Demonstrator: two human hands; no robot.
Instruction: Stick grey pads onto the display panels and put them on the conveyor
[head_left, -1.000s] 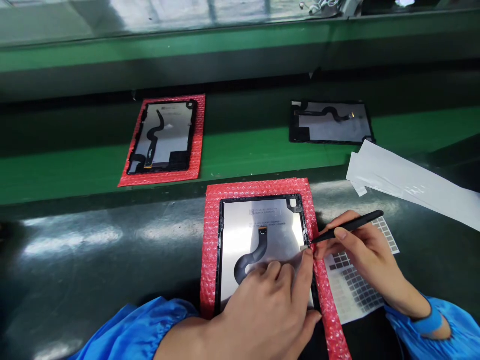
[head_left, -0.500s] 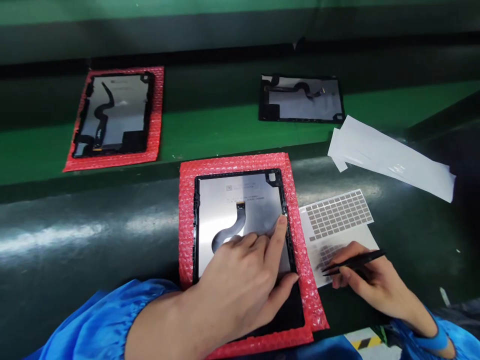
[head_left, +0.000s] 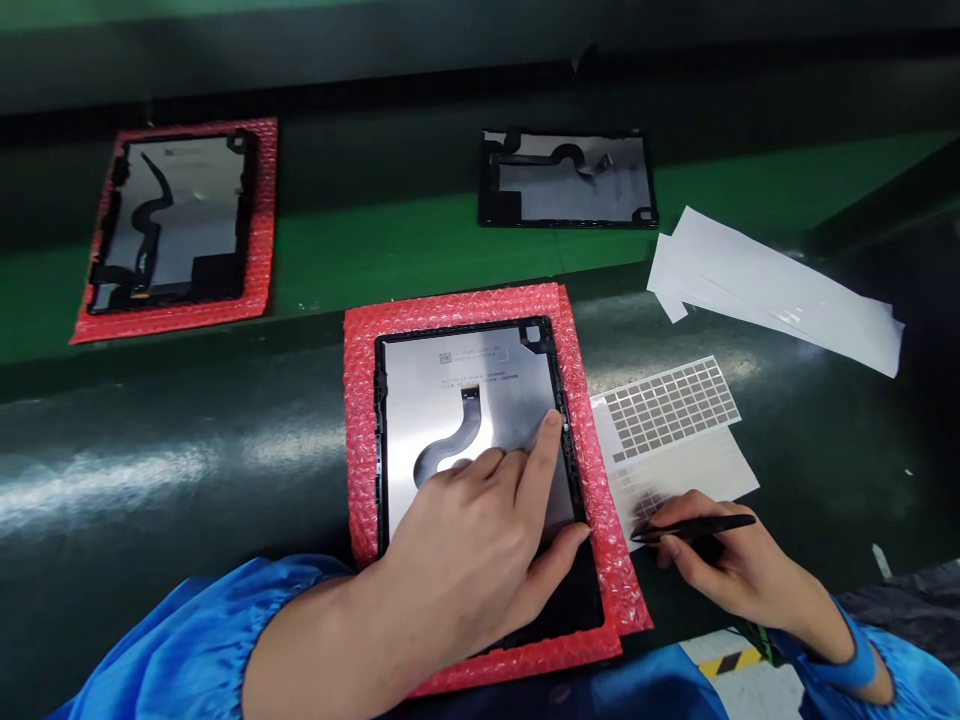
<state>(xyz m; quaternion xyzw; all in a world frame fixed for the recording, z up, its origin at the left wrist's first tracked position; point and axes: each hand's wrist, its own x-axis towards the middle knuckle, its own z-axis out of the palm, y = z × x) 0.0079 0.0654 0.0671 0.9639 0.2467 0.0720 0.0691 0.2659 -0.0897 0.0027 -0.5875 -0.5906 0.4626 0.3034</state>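
Observation:
A tablet screen panel (head_left: pixel 499 450) with a silver back and black frame lies on red bubble wrap (head_left: pixel 364 430) in front of me. My left hand (head_left: pixel 469 550) rests over its lower half, index finger stretched to the right frame edge, thumb apart near that same edge, other fingers bent. It hides part of the dark flex cable (head_left: pixel 469 425). My right hand (head_left: pixel 731 565) pinches black tweezers (head_left: pixel 697 528), their tips low over a white sheet (head_left: pixel 697 470) of small grey rectangular pieces right of the panel. The fingers and tweezers cover the sheet's lower part.
Beyond the near bench, on a green strip, lie another panel (head_left: pixel 195 230) on red bubble wrap at left and a bare panel (head_left: pixel 577 195) at centre right. White paper strips (head_left: pixel 780 290) lie at right, above the sheet.
The two far panels have shifted left relative to the near one. The whole view has moved slightly. The tweezer tips are a little farther left; my left hand stays on the panel.

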